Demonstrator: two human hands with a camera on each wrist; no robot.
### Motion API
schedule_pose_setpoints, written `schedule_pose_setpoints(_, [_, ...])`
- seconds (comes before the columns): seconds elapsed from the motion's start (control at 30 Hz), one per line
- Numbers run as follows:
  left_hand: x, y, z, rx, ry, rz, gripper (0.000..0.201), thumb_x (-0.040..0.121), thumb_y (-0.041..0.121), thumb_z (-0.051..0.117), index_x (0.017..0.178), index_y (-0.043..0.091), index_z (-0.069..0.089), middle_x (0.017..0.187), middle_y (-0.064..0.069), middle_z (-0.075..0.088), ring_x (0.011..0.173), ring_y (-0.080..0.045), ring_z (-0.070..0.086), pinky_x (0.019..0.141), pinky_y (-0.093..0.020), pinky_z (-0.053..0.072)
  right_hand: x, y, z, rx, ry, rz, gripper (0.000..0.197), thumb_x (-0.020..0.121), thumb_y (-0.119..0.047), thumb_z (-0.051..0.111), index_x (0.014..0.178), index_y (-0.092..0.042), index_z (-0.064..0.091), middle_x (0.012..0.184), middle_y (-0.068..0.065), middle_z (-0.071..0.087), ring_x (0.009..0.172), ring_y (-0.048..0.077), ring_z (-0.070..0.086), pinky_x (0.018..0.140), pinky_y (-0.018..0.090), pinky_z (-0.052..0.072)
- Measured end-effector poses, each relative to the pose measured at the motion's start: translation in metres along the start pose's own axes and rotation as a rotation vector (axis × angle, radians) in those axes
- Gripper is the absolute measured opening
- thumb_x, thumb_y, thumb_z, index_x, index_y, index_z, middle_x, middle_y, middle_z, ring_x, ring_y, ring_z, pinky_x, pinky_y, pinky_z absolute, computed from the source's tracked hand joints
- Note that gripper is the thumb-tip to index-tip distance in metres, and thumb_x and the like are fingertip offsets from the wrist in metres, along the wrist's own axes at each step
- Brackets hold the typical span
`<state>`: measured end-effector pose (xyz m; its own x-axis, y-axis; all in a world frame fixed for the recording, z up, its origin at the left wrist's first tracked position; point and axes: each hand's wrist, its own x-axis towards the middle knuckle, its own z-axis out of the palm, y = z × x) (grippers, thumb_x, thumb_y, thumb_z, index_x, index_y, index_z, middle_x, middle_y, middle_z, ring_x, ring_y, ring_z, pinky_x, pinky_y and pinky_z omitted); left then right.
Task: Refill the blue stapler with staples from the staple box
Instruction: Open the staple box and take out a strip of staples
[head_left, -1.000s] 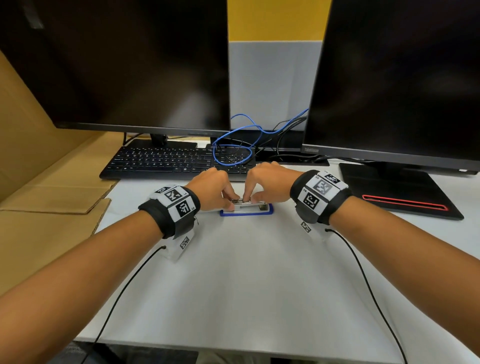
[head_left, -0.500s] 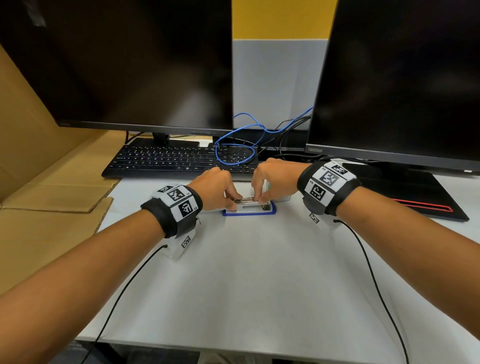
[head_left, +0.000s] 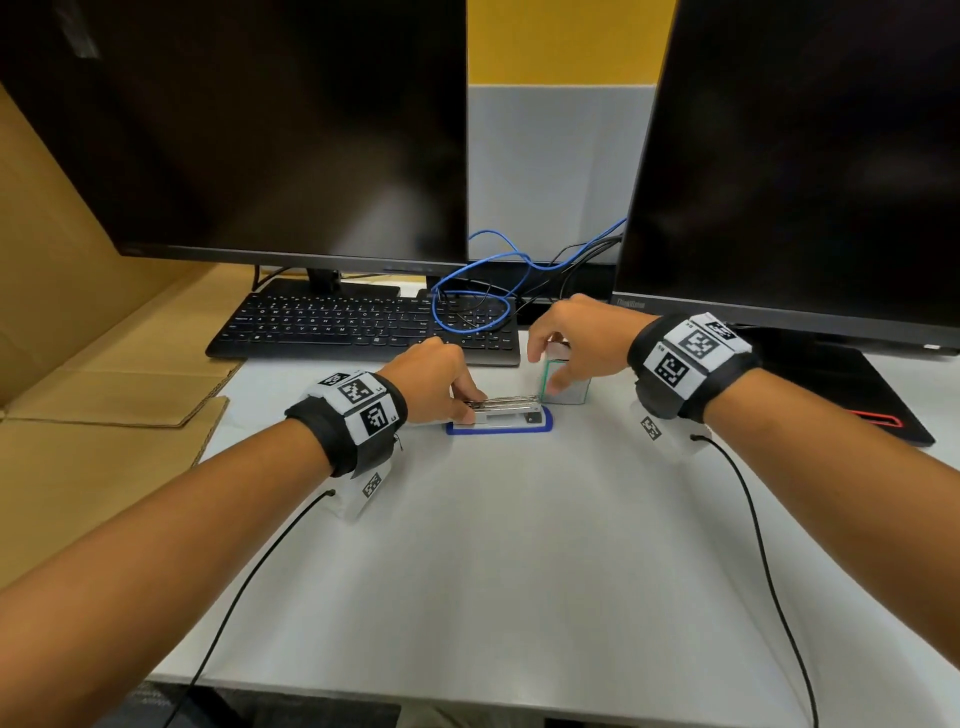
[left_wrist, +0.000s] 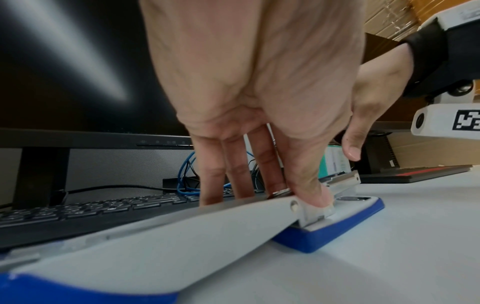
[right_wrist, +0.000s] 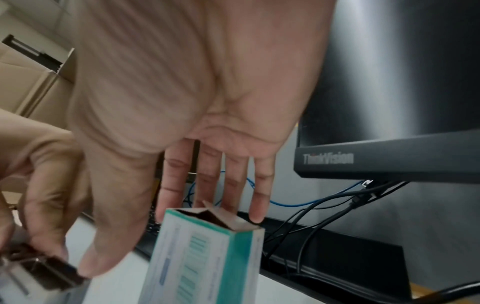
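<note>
The blue stapler (head_left: 498, 427) lies open on the white desk, its metal magazine (head_left: 506, 402) pointing right and its grey cover (left_wrist: 155, 236) folded back to the left under my left wrist. My left hand (head_left: 467, 402) pinches the magazine's hinge end, thumb (left_wrist: 317, 197) in front and fingers behind. The white and teal staple box (head_left: 566, 387) stands upright just right of the stapler, its top flaps open (right_wrist: 213, 220). My right hand (head_left: 550, 364) hovers over the box with fingers spread, thumb in front and fingertips (right_wrist: 255, 214) behind, holding nothing.
A black keyboard (head_left: 363, 327) and a loop of blue cable (head_left: 483, 291) lie right behind the hands. Two dark monitors stand at the back. The right monitor's black base with a red line (head_left: 857, 395) is at the right. Flat cardboard (head_left: 104, 395) covers the left.
My right hand has let go of the stapler's magazine and moved right and back to above the staple box. My left hand has kept its hold on the stapler.
</note>
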<state>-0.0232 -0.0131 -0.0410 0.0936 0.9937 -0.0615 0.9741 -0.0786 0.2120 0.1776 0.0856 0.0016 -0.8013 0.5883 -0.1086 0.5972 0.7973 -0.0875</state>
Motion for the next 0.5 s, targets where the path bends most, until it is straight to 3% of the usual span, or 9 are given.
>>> schedule_pose_setpoints(0.07, [0.000, 0.001, -0.002, 0.003, -0.018, 0.010, 0.031, 0.081, 0.032, 0.076, 0.111, 0.025, 0.077, 0.102, 0.004, 0.078, 0.089, -0.013, 0.058, 0.091, -0.040, 0.055, -0.003, 0.005, 0.002, -0.018, -0.022, 0.066, 0.054, 0.077, -0.030, 0.080, 0.126, -0.026, 0.058, 0.118, -0.004, 0.056, 0.109, 0.017, 0.046, 0.083, 0.029, 0.041])
schedule_pose_setpoints(0.17, [-0.001, 0.003, -0.005, 0.027, -0.048, 0.028, 0.032, 0.082, 0.032, 0.074, 0.113, 0.024, 0.076, 0.103, 0.002, 0.078, 0.089, -0.015, 0.066, 0.088, -0.039, 0.057, -0.005, 0.010, 0.006, 0.012, -0.010, 0.111, 0.059, 0.080, -0.018, 0.078, 0.132, -0.025, 0.052, 0.133, 0.002, 0.058, 0.121, 0.023, 0.049, 0.088, 0.032, 0.048])
schedule_pose_setpoints(0.23, [-0.002, 0.005, -0.006, 0.027, -0.061, 0.034, 0.031, 0.082, 0.035, 0.074, 0.111, 0.024, 0.077, 0.101, 0.002, 0.078, 0.088, -0.015, 0.067, 0.086, -0.040, 0.058, -0.007, 0.012, 0.006, 0.050, 0.004, 0.111, 0.058, 0.079, -0.016, 0.079, 0.130, -0.023, 0.053, 0.133, 0.002, 0.060, 0.118, 0.022, 0.053, 0.080, 0.026, 0.051])
schedule_pose_setpoints(0.33, [0.000, 0.010, -0.004, 0.007, -0.021, 0.048, 0.039, 0.080, 0.045, 0.073, 0.112, 0.023, 0.075, 0.101, 0.005, 0.077, 0.086, -0.012, 0.067, 0.085, -0.037, 0.058, -0.013, 0.012, 0.005, 0.115, -0.005, 0.107, 0.059, 0.074, -0.020, 0.084, 0.126, -0.023, 0.057, 0.127, -0.001, 0.062, 0.109, 0.018, 0.057, 0.063, 0.017, 0.042])
schedule_pose_setpoints(0.5, [0.007, 0.032, 0.005, -0.186, 0.119, 0.102, 0.049, 0.081, 0.044, 0.072, 0.121, 0.015, 0.068, 0.111, -0.001, 0.074, 0.090, -0.012, 0.072, 0.084, -0.032, 0.060, -0.022, 0.011, 0.002, 0.197, -0.038, 0.140, 0.056, 0.068, -0.029, 0.088, 0.115, -0.022, 0.058, 0.123, 0.001, 0.064, 0.108, 0.018, 0.064, 0.076, 0.024, 0.056])
